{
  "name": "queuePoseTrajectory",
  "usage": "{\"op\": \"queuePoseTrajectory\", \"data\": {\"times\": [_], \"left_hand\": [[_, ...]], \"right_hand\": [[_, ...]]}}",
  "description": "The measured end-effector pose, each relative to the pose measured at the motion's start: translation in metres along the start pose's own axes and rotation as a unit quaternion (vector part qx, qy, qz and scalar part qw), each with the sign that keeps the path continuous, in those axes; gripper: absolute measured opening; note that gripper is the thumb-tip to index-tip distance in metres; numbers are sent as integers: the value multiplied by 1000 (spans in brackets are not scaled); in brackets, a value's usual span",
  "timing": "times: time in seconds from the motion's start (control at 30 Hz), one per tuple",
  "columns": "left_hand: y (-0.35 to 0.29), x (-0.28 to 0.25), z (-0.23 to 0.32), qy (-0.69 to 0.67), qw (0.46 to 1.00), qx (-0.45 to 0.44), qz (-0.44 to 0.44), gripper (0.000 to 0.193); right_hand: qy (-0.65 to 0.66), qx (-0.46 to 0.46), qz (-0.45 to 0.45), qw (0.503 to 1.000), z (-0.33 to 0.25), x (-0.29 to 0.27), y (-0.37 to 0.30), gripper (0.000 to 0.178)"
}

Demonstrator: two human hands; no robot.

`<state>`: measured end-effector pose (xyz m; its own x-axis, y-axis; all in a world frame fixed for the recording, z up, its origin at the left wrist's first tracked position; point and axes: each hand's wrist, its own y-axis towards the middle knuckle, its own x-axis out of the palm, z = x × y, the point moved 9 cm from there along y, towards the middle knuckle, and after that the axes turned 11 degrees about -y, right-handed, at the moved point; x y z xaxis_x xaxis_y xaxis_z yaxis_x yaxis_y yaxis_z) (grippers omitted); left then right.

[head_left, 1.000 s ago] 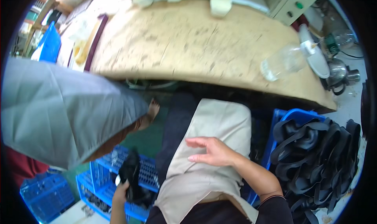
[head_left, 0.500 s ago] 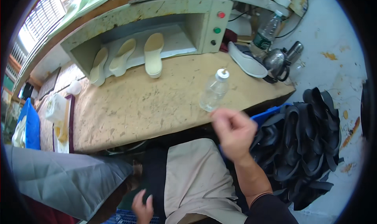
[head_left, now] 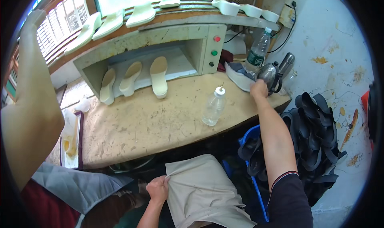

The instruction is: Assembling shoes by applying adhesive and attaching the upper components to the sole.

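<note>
My left hand [head_left: 158, 188] is closed, pinching the left edge of a beige cloth [head_left: 208, 188] spread over my lap. My right arm stretches across the bench, and my right hand [head_left: 260, 89] is curled at the near end of a grey-white shoe [head_left: 237, 77], beside a steel kettle [head_left: 269, 73]. Its fingertips are hidden, so what they grip does not show. Nearer, a clear plastic bottle [head_left: 214, 108] with a white cap and thin spout stands on the bench. Three cream wedge soles [head_left: 159, 77] rest at the mouth of a box-shaped machine [head_left: 206, 48].
Black shoe uppers [head_left: 312, 136] hang in a pile at the right, beside a blue crate [head_left: 250, 132]. A green-labelled bottle [head_left: 258, 52] and flask [head_left: 286, 64] stand behind the kettle. More soles [head_left: 141, 14] line the shelf above. A co-worker's bare arm [head_left: 32, 108] rises at the left.
My right hand has moved from the bench's front edge to the back right. My left hand has come up and taken hold of the cloth. The co-worker's arm has come into view.
</note>
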<state>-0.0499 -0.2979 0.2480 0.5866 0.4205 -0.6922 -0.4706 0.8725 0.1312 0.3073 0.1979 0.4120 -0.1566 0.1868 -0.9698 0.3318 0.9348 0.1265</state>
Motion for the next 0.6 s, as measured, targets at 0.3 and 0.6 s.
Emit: {"op": "queuePoseTrajectory", "data": {"times": [0.3, 0.6], "left_hand": [[-6, -46, -42, -53, 994, -37, 87, 14], [2, -144, -165, -139, 984, -38, 107, 17]], "right_hand": [[-32, -213, 188, 958, -115, -121, -54, 47], [40, -321, 181, 929, -159, -280, -237, 59]]}}
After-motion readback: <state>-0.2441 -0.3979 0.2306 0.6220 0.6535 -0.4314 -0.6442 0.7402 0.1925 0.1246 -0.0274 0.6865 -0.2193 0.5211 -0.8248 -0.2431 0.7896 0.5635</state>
